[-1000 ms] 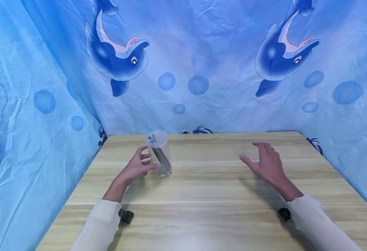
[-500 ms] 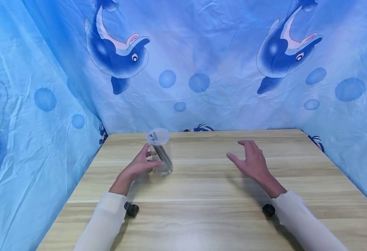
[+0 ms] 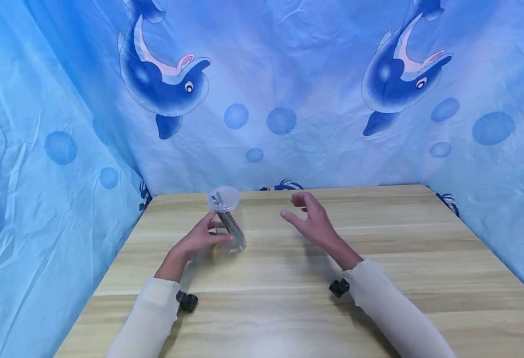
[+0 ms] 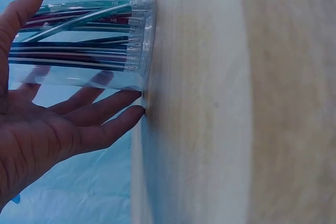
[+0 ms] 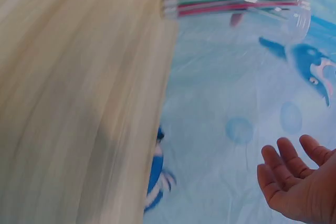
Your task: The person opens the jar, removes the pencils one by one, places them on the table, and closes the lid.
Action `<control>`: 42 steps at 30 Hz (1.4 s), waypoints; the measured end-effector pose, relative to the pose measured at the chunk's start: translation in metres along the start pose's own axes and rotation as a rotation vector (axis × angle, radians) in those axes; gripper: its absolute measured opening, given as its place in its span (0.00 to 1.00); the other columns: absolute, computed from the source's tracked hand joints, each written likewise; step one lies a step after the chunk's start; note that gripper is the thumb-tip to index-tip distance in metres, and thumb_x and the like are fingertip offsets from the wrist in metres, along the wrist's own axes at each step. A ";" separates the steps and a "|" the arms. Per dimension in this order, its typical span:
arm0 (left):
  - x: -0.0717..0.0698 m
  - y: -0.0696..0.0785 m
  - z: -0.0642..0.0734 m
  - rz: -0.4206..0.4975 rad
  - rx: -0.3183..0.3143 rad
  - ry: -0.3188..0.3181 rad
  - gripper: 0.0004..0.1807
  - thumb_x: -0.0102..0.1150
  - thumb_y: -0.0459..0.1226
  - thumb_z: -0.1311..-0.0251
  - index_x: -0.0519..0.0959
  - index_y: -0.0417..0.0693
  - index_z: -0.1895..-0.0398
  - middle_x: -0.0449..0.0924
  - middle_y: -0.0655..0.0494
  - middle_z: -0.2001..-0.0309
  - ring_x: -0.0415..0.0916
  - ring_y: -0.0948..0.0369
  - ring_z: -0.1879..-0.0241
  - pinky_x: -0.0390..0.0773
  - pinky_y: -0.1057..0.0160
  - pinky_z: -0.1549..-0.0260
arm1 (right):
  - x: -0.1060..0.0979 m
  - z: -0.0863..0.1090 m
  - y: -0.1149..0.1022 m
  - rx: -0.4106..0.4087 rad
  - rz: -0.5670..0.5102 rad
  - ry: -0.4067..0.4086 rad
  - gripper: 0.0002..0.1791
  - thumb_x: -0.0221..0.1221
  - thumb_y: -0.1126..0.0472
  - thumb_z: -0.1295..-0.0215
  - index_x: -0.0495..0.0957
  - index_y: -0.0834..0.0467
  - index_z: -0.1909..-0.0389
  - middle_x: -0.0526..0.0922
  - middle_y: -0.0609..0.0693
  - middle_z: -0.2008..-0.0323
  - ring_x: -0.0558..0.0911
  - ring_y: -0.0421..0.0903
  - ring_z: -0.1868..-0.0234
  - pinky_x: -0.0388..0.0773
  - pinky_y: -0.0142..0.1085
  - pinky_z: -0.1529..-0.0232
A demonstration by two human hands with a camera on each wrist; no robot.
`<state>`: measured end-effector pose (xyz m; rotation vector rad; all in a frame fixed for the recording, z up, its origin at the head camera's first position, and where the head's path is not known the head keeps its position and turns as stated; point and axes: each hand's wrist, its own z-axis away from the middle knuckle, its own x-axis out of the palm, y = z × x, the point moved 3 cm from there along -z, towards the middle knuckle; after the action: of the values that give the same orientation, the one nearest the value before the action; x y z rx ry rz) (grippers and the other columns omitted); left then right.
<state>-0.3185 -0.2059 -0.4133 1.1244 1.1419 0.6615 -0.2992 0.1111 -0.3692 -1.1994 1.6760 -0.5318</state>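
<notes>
A clear plastic jar point(image 3: 238, 226) with a lid point(image 3: 223, 198) stands upright on the left part of the table. Inside it lean several pencils point(image 4: 68, 52), green, dark red and dark blue, some marked HB. My left hand point(image 3: 197, 240) holds the jar from its left side, thumb across the near face and fingers reaching behind. Two lower fingertips come right down to the jar's base in the left wrist view. To the jar's right, my right hand point(image 3: 313, 221) hovers over the table with thumb and fingers spread apart and loosely bent, nothing in it.
The wooden table point(image 3: 262, 308) reaches back to a blue curtain point(image 3: 315, 149) printed with dolphins and bubbles. Another curtain side point(image 3: 34, 199) hangs along the left edge. Small black cameras sit at both wrists, the right wrist camera point(image 3: 339, 287) below its hand.
My right hand has travelled left across the table towards the jar. The left hand has shifted slightly right around the jar, which stays in place.
</notes>
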 end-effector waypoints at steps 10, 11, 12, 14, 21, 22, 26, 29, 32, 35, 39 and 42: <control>-0.001 -0.001 0.003 0.003 0.003 0.019 0.58 0.75 0.39 0.45 0.45 0.68 0.19 0.52 0.42 0.25 0.65 0.41 0.34 0.67 0.40 0.40 | 0.053 -0.020 -0.012 -0.095 -0.255 -0.016 0.25 0.64 0.57 0.34 0.69 0.61 0.41 0.78 0.59 0.48 0.77 0.55 0.46 0.73 0.54 0.44; -0.001 -0.001 0.003 0.001 0.007 0.014 0.58 0.75 0.40 0.45 0.45 0.68 0.19 0.50 0.43 0.24 0.65 0.41 0.33 0.67 0.39 0.40 | 0.055 -0.021 -0.015 -0.103 -0.272 -0.016 0.25 0.64 0.58 0.34 0.69 0.62 0.41 0.78 0.59 0.48 0.77 0.55 0.45 0.73 0.55 0.44; 0.000 0.000 0.003 0.004 0.008 0.011 0.57 0.75 0.39 0.45 0.45 0.68 0.19 0.49 0.43 0.23 0.64 0.41 0.33 0.66 0.39 0.39 | 0.057 -0.022 -0.017 -0.105 -0.288 -0.017 0.25 0.64 0.58 0.34 0.69 0.61 0.41 0.78 0.59 0.48 0.77 0.55 0.45 0.73 0.55 0.44; 0.001 -0.001 0.003 0.012 0.001 0.006 0.57 0.74 0.39 0.45 0.45 0.68 0.19 0.49 0.43 0.23 0.64 0.41 0.33 0.65 0.38 0.39 | 0.060 -0.025 -0.023 -0.103 -0.320 -0.019 0.25 0.64 0.57 0.35 0.70 0.62 0.41 0.78 0.58 0.47 0.77 0.54 0.44 0.73 0.55 0.43; 0.000 0.002 0.005 0.008 0.007 0.006 0.56 0.74 0.39 0.44 0.47 0.68 0.20 0.54 0.43 0.25 0.64 0.40 0.33 0.62 0.36 0.37 | 0.076 -0.037 -0.045 -0.080 -0.381 -0.007 0.27 0.67 0.54 0.38 0.73 0.61 0.42 0.79 0.54 0.45 0.77 0.53 0.41 0.72 0.51 0.41; -0.001 0.002 0.005 0.009 0.012 0.004 0.55 0.74 0.39 0.44 0.47 0.68 0.20 0.53 0.43 0.25 0.65 0.41 0.33 0.62 0.36 0.37 | 0.080 -0.039 -0.047 -0.072 -0.376 -0.006 0.28 0.68 0.53 0.38 0.73 0.61 0.41 0.79 0.54 0.44 0.76 0.54 0.41 0.72 0.51 0.41; 0.000 0.003 0.003 0.027 0.020 -0.008 0.55 0.73 0.38 0.44 0.48 0.71 0.20 0.53 0.47 0.24 0.66 0.42 0.34 0.62 0.38 0.37 | 0.093 -0.042 -0.049 -0.046 -0.367 -0.003 0.33 0.71 0.52 0.42 0.73 0.60 0.39 0.78 0.54 0.43 0.75 0.55 0.39 0.69 0.55 0.39; 0.001 0.003 0.003 0.042 0.008 -0.013 0.55 0.74 0.38 0.44 0.49 0.74 0.21 0.52 0.49 0.24 0.66 0.43 0.34 0.62 0.39 0.37 | 0.100 -0.042 -0.050 -0.043 -0.365 0.000 0.34 0.72 0.53 0.44 0.72 0.61 0.39 0.77 0.55 0.43 0.74 0.55 0.39 0.69 0.56 0.40; 0.002 0.003 0.003 0.037 0.015 -0.015 0.54 0.73 0.37 0.44 0.49 0.72 0.21 0.50 0.48 0.23 0.65 0.42 0.34 0.63 0.38 0.38 | 0.106 -0.041 -0.050 -0.050 -0.368 0.003 0.36 0.73 0.54 0.46 0.71 0.60 0.39 0.77 0.53 0.43 0.75 0.52 0.40 0.70 0.57 0.41; 0.002 0.004 0.003 0.027 0.015 -0.019 0.54 0.73 0.37 0.43 0.49 0.70 0.20 0.47 0.48 0.22 0.63 0.40 0.33 0.63 0.37 0.38 | 0.111 -0.039 -0.049 -0.048 -0.370 0.006 0.35 0.73 0.53 0.46 0.70 0.59 0.40 0.77 0.51 0.45 0.75 0.49 0.42 0.71 0.56 0.42; 0.002 0.003 0.004 0.031 0.000 -0.021 0.54 0.73 0.37 0.43 0.48 0.69 0.20 0.46 0.47 0.22 0.62 0.39 0.33 0.63 0.37 0.38 | 0.114 -0.038 -0.047 -0.042 -0.358 0.009 0.33 0.73 0.53 0.45 0.70 0.58 0.41 0.77 0.51 0.46 0.76 0.48 0.43 0.73 0.52 0.44; 0.001 0.003 0.004 0.042 -0.001 -0.011 0.54 0.73 0.37 0.44 0.49 0.68 0.20 0.50 0.45 0.24 0.63 0.39 0.33 0.64 0.37 0.39 | 0.115 -0.040 -0.048 -0.043 -0.346 0.000 0.32 0.72 0.53 0.44 0.71 0.58 0.41 0.77 0.51 0.46 0.77 0.47 0.44 0.75 0.48 0.46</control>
<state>-0.3137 -0.2053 -0.4113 1.1527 1.1112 0.6876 -0.3169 -0.0181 -0.3664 -1.5327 1.4921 -0.7087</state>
